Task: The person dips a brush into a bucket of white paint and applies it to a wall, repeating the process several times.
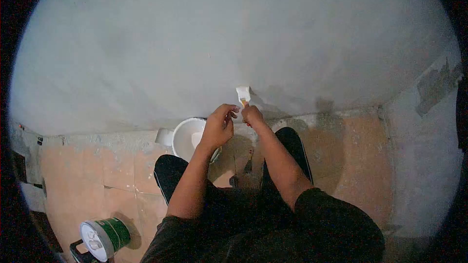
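My right hand (pixel 252 115) is closed around the handle of a paintbrush (pixel 243 93). White paint coats its head, which is up against the lower part of the grey-white wall (pixel 195 44). Just left of the brush is my left hand (pixel 218 129), its fingers loosely bent and apart, with nothing visible in them. Below and left of that hand stands a white bucket (pixel 178 134) with pale content inside; my left forearm hides part of its right side.
A green and white paint pail (pixel 116 233) sits on the tiled floor (pixel 73 175) at lower left. A small dark object (pixel 249 158) lies between my knees. At right, a side wall (pixel 424 156) bears a dark grey patch (pixel 436 87).
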Motion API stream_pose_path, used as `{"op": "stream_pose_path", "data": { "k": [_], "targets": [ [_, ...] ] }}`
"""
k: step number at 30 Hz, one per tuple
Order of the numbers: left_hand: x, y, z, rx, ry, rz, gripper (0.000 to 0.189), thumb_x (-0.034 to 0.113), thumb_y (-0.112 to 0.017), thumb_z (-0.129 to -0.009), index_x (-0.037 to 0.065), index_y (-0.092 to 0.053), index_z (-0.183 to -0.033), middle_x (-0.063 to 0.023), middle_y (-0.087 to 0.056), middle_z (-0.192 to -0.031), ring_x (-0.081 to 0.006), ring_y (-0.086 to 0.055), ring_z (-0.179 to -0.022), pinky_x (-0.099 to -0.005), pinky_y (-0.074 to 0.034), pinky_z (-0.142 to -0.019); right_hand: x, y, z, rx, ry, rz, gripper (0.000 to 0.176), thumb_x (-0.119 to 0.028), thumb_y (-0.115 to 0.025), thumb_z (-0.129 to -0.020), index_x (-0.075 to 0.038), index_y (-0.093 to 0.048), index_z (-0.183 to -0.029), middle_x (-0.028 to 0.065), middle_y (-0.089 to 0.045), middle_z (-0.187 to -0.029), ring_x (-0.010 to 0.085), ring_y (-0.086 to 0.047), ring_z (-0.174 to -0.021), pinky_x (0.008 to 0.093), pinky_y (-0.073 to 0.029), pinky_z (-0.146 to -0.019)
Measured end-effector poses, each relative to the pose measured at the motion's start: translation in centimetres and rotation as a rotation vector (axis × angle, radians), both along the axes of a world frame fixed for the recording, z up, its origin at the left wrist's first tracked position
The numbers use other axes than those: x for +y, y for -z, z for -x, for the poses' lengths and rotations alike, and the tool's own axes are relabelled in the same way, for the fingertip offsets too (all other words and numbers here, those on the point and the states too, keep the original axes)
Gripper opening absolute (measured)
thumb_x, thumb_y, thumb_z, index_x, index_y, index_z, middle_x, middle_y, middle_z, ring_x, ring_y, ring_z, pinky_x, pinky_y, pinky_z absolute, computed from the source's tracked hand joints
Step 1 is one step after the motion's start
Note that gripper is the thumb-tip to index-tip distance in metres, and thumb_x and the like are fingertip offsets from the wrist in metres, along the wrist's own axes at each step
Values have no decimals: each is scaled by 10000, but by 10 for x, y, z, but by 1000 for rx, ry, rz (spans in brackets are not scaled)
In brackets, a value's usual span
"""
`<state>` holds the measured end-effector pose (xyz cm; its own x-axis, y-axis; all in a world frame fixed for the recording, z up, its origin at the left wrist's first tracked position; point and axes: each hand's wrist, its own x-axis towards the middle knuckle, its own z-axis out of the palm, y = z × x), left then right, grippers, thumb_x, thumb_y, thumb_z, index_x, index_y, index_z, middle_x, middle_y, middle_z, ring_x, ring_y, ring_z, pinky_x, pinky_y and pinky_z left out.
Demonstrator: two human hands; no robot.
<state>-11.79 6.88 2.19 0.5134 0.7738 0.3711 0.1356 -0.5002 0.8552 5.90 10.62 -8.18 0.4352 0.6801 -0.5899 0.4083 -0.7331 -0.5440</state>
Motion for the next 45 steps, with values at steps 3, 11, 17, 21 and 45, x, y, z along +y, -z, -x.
{"op": "stream_pose_path", "data": {
  "k": [3, 11, 17, 21, 45],
  "targets": [
    [0, 4, -1, -19, -19, 16, 388, -128, -403, -685, 21, -557, -1008, -129, -599, -931, -221, -620, -797, -303, -487, -672, -5, -14, -1, 120, 107, -227, 342, -304, -463, -855, 0, -606, -795, 106, -595, -573, 230, -582, -473, 353, -467, -487],
    [-1, 3, 0, -15, -3, 11, 385, -139, -410, -696, 10, -559, -1018, -142, -603, -924, -231, -622, -789, -308, -487, -670, -8, -261, -6, 283, 167, -701, 454, -389, -415, -924, -27, -556, -688, 40, -460, -473, 103, -388, -356, 279, -256, -327],
    [-1, 13, -3, -46, -13, 3, 363, -137, -432, -721, 9, -553, -1030, -152, -600, -934, -237, -626, -789, -313, -489, -660, -6, -277, -6, 147, 100, -1049, 467, -439, -385, -934, -57, -494, -689, -13, -375, -450, 87, -368, -379, 257, -268, -348],
    [-3, 7, 0, -24, -9, -2, 363, -135, -426, -721, 11, -552, -1028, -150, -599, -931, -240, -625, -786, -317, -490, -665, 30, -184, -11, -337, 1, -765, 560, -423, -283, -937, 17, -616, -839, 270, -614, -865, 438, -584, -865, 515, -435, -791],
    [1, 42, -37, 5, 177, 1003, 496, 369, -385, -963, -17, -403, -1275, -142, -540, -1153, -232, -550, -1019, -356, -453, -879, -53, -30, -17, 635, -100, -588, 385, -367, -351, -972, -48, -564, -952, 18, -559, -792, 110, -523, -696, 268, -446, -682]
  ]
}}
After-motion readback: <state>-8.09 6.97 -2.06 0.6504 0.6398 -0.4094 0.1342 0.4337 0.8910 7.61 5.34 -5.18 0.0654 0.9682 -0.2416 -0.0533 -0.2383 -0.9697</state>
